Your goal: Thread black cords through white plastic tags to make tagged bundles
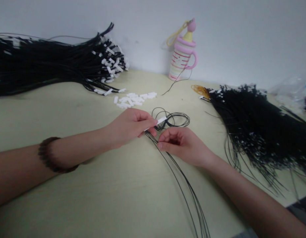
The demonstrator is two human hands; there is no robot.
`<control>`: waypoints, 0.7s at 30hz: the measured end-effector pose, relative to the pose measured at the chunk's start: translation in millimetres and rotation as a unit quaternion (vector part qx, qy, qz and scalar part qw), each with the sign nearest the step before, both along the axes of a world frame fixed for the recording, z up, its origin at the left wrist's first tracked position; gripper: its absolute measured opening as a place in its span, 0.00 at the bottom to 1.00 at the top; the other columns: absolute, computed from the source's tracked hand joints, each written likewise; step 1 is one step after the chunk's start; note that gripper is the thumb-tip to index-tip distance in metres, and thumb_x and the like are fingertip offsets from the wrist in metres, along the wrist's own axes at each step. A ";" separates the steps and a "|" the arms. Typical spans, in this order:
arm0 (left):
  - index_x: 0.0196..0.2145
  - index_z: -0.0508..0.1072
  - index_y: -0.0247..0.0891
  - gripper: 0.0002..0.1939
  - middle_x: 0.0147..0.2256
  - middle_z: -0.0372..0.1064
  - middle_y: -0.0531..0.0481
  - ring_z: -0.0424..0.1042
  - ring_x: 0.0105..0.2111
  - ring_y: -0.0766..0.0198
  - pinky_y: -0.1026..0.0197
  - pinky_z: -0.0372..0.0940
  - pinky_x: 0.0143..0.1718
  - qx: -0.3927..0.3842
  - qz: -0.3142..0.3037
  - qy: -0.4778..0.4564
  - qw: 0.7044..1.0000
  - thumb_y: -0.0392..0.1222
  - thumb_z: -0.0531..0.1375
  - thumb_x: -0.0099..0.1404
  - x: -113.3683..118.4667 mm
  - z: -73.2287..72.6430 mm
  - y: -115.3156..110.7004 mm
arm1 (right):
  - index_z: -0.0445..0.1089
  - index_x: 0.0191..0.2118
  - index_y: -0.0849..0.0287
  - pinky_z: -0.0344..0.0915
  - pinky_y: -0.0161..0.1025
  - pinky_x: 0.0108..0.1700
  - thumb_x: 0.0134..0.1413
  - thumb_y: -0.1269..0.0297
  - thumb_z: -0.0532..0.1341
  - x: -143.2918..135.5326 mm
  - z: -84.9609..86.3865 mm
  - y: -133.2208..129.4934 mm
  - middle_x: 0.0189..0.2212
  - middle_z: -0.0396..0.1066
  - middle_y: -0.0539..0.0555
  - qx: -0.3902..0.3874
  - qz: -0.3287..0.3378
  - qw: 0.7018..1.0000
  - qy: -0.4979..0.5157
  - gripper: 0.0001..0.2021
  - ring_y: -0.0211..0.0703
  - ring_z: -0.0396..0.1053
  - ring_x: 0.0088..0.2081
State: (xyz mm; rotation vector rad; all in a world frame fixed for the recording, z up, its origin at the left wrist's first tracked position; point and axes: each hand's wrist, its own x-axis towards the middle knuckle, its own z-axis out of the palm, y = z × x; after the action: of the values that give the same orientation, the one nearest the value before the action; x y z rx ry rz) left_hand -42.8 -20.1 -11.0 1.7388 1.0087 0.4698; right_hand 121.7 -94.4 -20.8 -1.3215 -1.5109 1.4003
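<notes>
Black wires (190, 185) sweep toward the near edge of the pale table (93, 198), near its middle; my right hand (184, 145) grasps them between thumb and forefinger; my left hand (131, 125), a dark beaded bracelet (46, 155) on its wrist, pinches a slim white piece (162, 120) just beyond; past both hands lies a loose black coil (168, 123); whether it joins the held wires, I cannot tell; a thick black bundle (262, 122) sprawls toward the right edge, orange bands (199, 91) beside its far end; a heap of white pieces (133, 99) lies nearer the far edge; along that edge, toward the left, stretches a white-tipped bundle (56, 62); against the wall (148, 36) stands a pink-handled cup (182, 58) with a yellow loop (174, 37).
</notes>
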 end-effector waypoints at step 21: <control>0.23 0.73 0.38 0.15 0.24 0.71 0.50 0.57 0.18 0.71 0.65 0.49 0.19 -0.004 -0.015 0.002 1.000 0.50 0.54 0.58 -2.3 -4.8 3.3 | 0.65 0.27 0.64 0.50 0.28 0.19 0.48 0.60 0.63 12.6 5.7 1.7 0.19 0.61 0.45 -0.025 0.100 0.994 -0.041 0.11 0.26 0.53 0.18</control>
State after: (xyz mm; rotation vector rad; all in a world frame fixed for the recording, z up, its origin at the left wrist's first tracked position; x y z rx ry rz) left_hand -45.1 -16.8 -15.8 1.7462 0.9857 0.4429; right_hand 134.4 -92.7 -15.1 -1.3001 -1.7142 1.5323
